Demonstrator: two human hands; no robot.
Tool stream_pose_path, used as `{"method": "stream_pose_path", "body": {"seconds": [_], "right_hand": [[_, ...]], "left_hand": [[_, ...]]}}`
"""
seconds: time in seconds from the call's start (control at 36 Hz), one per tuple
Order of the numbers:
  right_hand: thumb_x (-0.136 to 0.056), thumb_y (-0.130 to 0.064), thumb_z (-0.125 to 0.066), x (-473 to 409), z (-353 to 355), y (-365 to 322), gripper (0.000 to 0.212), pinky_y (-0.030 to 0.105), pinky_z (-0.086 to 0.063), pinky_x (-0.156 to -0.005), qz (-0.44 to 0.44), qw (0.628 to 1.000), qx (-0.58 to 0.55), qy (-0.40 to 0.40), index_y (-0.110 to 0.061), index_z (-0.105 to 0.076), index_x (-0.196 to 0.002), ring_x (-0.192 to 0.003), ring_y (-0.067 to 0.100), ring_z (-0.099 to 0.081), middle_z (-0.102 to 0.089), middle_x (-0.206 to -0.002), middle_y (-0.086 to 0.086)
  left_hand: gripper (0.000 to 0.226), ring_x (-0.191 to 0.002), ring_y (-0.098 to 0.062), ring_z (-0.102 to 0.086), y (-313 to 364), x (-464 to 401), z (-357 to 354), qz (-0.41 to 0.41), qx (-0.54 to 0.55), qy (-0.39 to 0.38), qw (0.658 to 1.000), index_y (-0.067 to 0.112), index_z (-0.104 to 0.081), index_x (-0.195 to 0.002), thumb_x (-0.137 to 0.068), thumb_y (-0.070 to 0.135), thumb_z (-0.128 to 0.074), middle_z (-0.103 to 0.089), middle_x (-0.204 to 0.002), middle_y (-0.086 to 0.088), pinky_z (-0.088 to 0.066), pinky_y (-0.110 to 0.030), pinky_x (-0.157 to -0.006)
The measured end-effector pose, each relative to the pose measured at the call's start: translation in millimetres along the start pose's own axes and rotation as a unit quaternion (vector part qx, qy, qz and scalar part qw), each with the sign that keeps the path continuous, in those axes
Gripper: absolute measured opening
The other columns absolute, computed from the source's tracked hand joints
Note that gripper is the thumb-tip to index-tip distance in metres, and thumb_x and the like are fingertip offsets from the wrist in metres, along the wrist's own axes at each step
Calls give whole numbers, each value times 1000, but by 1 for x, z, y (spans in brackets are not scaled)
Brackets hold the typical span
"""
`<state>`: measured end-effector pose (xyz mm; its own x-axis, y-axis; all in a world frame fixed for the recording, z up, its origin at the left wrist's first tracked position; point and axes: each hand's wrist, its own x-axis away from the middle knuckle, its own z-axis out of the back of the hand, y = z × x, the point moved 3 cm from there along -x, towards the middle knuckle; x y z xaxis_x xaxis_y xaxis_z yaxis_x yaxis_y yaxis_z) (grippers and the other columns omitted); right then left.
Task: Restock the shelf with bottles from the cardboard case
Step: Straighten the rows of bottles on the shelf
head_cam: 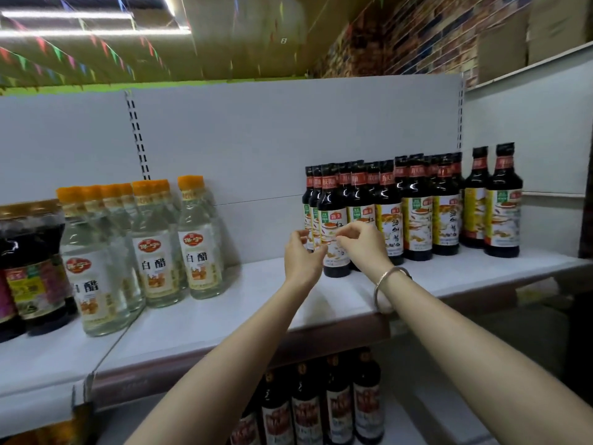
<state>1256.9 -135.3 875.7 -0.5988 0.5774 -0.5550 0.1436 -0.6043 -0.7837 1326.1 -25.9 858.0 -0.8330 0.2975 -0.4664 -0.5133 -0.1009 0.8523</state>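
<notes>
Both hands reach to the white shelf. The left hand and right hand curl their fingers at the label of the front dark sauce bottle; whether either grip pinches it, I cannot tell. More dark bottles stand at 3 o'clock, white vinegar bottles at 9 o'clock.

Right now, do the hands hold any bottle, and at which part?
It cannot be told: both the left hand and right hand curl at the label of the front dark bottle.
</notes>
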Motion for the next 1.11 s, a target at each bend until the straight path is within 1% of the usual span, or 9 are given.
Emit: {"method": "stream_pose_path", "body": {"seconds": [0.08, 0.19, 0.31, 0.5, 0.67, 0.83, 0.92, 1.0, 1.11], "right_hand": [[-87, -8, -62, -18, 12, 15, 8, 15, -45, -68, 10, 1000, 3, -17, -9, -68, -91, -84, 11, -59, -66, -91, 0], [-89, -10, -61, -42, 26, 27, 14, 31, -55, -77, 17, 998, -17, -50, -9, -67, -101, -87, 15, -61, -68, -100, 5], [-90, -10, -60, -64, 42, 37, 23, 20, -45, -79, 42, 995, -10, -93, -6, -66, -111, -100, 17, -62, -68, -110, 7], [-89, -8, -59, -88, 63, 47, 28, 21, -45, -85, 72, 987, -26, -141, -5, -64, -116, -106, 17, -61, -67, -114, 8], [-89, -8, -58, -93, 63, 46, 29, 30, -48, -95, 88, 982, -42, -164, -8, -64, -118, -109, 18, -61, -67, -116, 7], [-91, -9, -57, -94, 58, 39, 36, 25, -43, -99, 107, 978, -49, -173, -7, -58, -127, -117, 19, -56, -62, -126, 8], [-93, -10, -55, -94, 55, 36, 42, 29, -41, -104, 103, 975, -59, -186, -9, -50, -134, -123, 19, -52, -57, -133, 8], [-94, -11, -53, -95, 52, 32, 45, 25, -43, -98, 94, 975, -85, -183, -10, -46, -138, -121, 18, -54, -54, -136, 7], [-94, -12, -52, -99, 47, 24, 46, 32, -44, -102, 88, 976, -97, -176, -10, -44, -139, -122, 19, -53, -52, -138, 9]], "left_hand": [[50, -99, -11, -49, 5, -7, -24, 13, 17, 9, 1000, 10, -43, -132, -88, 15, -65, -50, -130, -6, -43, -26, -83], [56, -97, -9, -48, 14, -19, -52, 29, 63, 33, 997, 12, -38, -138, -88, 10, -64, -50, -116, 5, -43, -27, -83], [53, -106, -16, -55, 20, -31, -75, 39, 75, 76, 994, 14, -40, -136, -89, 7, -61, -55, -127, -4, -46, -36, -93], [53, -115, -25, -56, 26, -42, -91, 29, 24, 163, 986, 12, -40, -137, -88, 7, -60, -55, -128, -10, -46, -38, -97], [67, -115, -20, -56, 30, -44, -94, 16, 1, 172, 985, 18, -30, -146, -87, 2, -59, -52, -136, -6, -46, -34, -98], [66, -104, -15, -58, 29, -49, -94, 10, -1, 167, 986, 22, -31, -145, -88, 2, -56, -55, -125, 2, -48, -33, -93], [63, -113, -19, -58, 29, -51, -94, 10, 5, 165, 986, 23, -31, -145, -90, 3, -54, -55, -133, -1, -48, -39, -97], [61, -121, -19, -53, 31, -52, -93, 17, -1, 164, 986, 24, -30, -146, -92, 8, -53, -51, -139, -1, -44, -40, -102], [58, -121, -18, -53, 33, -54, -92, 18, 9, 155, 988, 25, -32, -145, -93, 10, -53, -53, -132, 4, -44, -39, -101]]}}
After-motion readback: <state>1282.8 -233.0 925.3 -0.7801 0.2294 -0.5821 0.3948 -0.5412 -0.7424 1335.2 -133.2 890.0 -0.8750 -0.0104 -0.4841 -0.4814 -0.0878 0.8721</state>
